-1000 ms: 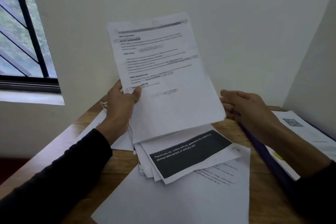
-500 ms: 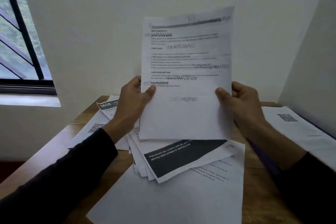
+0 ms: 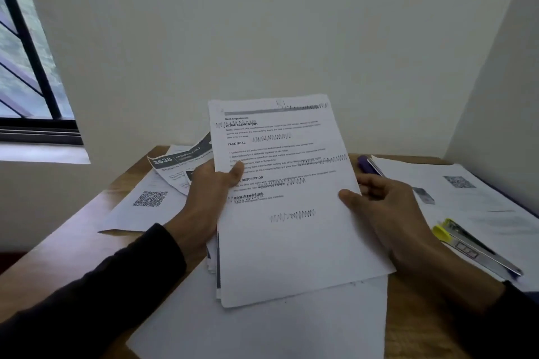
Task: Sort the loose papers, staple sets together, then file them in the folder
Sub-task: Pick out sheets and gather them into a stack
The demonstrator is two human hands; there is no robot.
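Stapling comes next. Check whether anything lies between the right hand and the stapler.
Nothing visible does. The right hand pinches the right edge of the printed sheet; the stapler, with its yellow end, lies on papers just right of that wrist, with only flat paper between them. The left hand grips the sheet's left edge.

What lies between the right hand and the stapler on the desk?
In the head view, only white paper on the desk separates the right hand from the yellow-tipped stapler; nothing else lies there.
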